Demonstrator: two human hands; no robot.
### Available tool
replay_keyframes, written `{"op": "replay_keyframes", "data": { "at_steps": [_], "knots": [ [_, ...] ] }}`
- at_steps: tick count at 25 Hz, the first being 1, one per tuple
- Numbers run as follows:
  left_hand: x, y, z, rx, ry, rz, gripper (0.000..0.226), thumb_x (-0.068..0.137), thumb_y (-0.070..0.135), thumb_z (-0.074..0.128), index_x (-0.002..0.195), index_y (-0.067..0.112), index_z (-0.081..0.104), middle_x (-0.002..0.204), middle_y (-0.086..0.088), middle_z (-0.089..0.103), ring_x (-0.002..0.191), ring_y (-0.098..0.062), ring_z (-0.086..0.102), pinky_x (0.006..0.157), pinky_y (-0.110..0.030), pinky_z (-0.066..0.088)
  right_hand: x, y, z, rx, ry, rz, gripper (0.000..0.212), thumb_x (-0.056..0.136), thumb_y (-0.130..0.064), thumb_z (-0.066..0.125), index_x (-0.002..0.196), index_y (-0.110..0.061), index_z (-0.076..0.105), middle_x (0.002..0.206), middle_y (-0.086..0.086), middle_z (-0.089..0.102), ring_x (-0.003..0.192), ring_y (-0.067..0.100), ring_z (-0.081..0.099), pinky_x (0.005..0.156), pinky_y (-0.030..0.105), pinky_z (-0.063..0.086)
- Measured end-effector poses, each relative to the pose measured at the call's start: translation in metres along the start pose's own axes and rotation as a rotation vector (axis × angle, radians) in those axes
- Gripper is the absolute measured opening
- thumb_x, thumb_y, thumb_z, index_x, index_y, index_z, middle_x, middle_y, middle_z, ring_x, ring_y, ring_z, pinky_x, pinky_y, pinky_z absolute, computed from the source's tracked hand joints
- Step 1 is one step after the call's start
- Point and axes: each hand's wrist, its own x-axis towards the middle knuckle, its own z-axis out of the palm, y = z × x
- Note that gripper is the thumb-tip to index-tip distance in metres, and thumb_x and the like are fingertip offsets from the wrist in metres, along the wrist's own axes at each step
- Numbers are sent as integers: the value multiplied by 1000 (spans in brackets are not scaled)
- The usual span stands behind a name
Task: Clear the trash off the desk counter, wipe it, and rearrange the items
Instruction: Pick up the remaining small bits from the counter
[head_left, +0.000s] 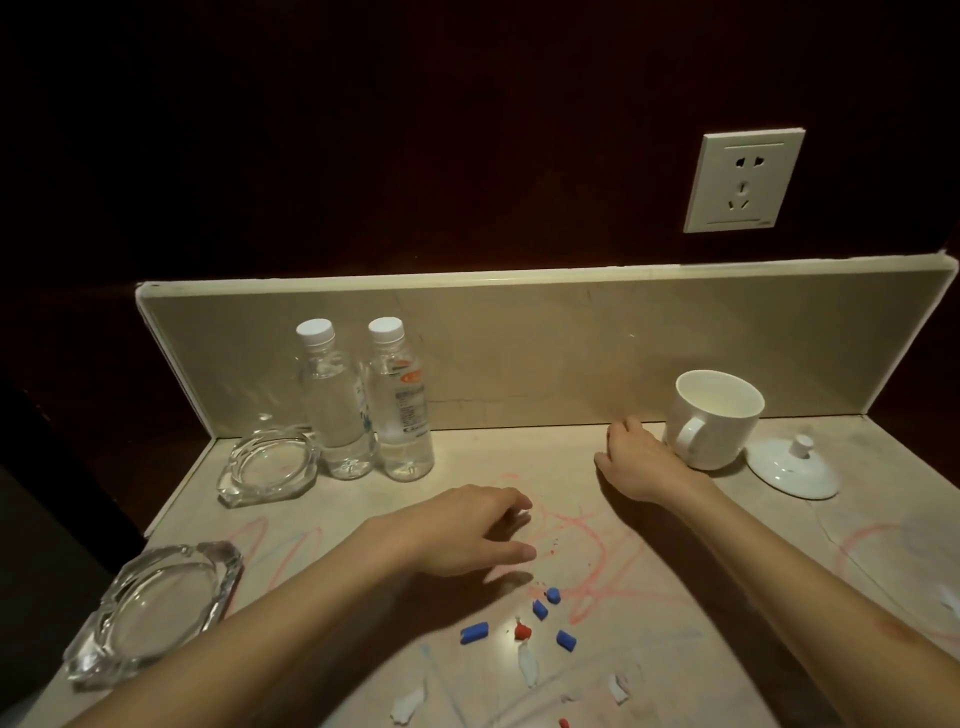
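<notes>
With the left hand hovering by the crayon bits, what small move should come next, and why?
Probably lower the left hand a little toward the camera and pinch up the nearest blue crayon piece. The hand looks empty, loose blue bits and a red bit lie just below its fingertips, and trash comes off before the red scribbles get wiped.

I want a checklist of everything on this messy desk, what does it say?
Surface: counter scribbled with red crayon marks.
Job's things: blue crayon bits, red bit, white paper scraps.
Clutter: two ashtrays, two water bottles, mug, lid.
Grippers: left hand curled over scraps; right hand beside mug.
Cables: nothing seen.
Surroundings: wall socket, dark wall.
</notes>
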Motion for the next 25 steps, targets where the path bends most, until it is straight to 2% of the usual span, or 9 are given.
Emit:
{"op": "replay_keyframes", "data": {
  "at_steps": [4, 8, 11, 16, 19, 23, 25],
  "knots": [
    [-12, 1, -9, -135, 44, 26, 53, 92, 43, 58, 136, 17, 47, 133, 1, 59, 119, -9, 56, 103, -26, 42, -24, -11, -1, 10, -52, -113, 34, 99, -27, 36, 119, -3, 48, 128, 13, 43, 107, 32, 54, 92, 40, 44],
    [-4, 0, -17, -97, 103, 30, 55, 91, 38, 62, 138, 16, 45, 137, 0, 55, 124, -8, 52, 100, -21, 41, -75, -26, -3, 104, -92, -267, 30, 101, -25, 36, 124, -13, 50, 124, 7, 53, 106, 22, 54, 92, 33, 45],
    [9, 7, -13, -69, 75, 45, 58, 91, 34, 62, 142, 15, 40, 142, -2, 50, 128, -13, 48, 104, -24, 39, -115, -35, -8, 179, -130, -313, 32, 101, -28, 37, 129, -17, 47, 127, 4, 55, 110, 20, 53, 94, 31, 44],
    [22, 24, 11, 34, -45, 56, 66, 94, 35, 56, 149, 15, 26, 149, -7, 40, 132, -21, 41, 106, -27, 32, -160, -36, -3, 225, -167, -299, 31, 101, -26, 37, 131, -22, 44, 124, 3, 58, 106, 19, 56, 93, 35, 47],
    [14, 30, 17, -1, -89, 48, 70, 94, 29, 55, 152, 17, 19, 155, -4, 30, 137, -19, 35, 108, -25, 28, -173, -24, 0, 278, -135, -306, 37, 101, -24, 38, 138, -21, 38, 135, 0, 53, 119, 18, 51, 101, 32, 42],
    [-4, 46, 25, -26, -67, 4, 66, 95, 27, 52, 152, 17, 20, 155, -3, 31, 137, -19, 34, 108, -25, 27, -169, 24, 2, 330, -23, -235, 42, 100, -23, 39, 142, -16, 35, 143, 3, 47, 130, 16, 45, 107, 29, 35],
    [-11, 56, 31, -23, -47, -22, 61, 97, 27, 50, 151, 17, 22, 151, -5, 38, 133, -21, 39, 105, -26, 30, -167, 53, 1, 305, -4, -180, 46, 100, -27, 39, 143, -13, 32, 147, 4, 40, 134, 15, 40, 108, 27, 31]
  ]
}}
